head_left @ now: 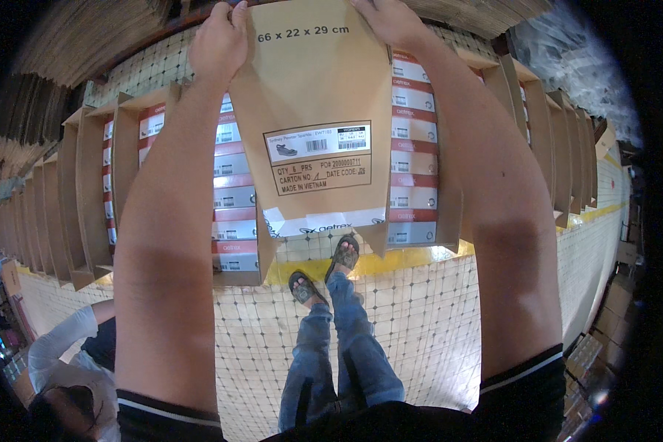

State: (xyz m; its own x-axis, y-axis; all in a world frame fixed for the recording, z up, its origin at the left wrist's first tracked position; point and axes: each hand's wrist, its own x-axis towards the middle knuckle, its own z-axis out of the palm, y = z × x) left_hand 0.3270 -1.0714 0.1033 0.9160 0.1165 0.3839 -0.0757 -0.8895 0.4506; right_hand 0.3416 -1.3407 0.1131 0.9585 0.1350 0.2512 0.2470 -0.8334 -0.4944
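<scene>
A long brown cardboard carton stretches away in front of me. Black print, a stuck-on label with a shoe picture, and a strip of printed tape show on it. My left hand grips its far left edge, thumb against the side and fingers closed. At the far right edge, my right hand is closed on the carton too, its fingertips cut off by the picture's top. Beside the carton, open cartons hold stacked red-and-white shoe boxes: one stack to the left, another to the right.
More open cartons line up to the left and right. Stacks of flattened cardboard lie behind, with clear plastic wrapping at the far right. A yellow line crosses the tiled floor. Another person is at the lower left.
</scene>
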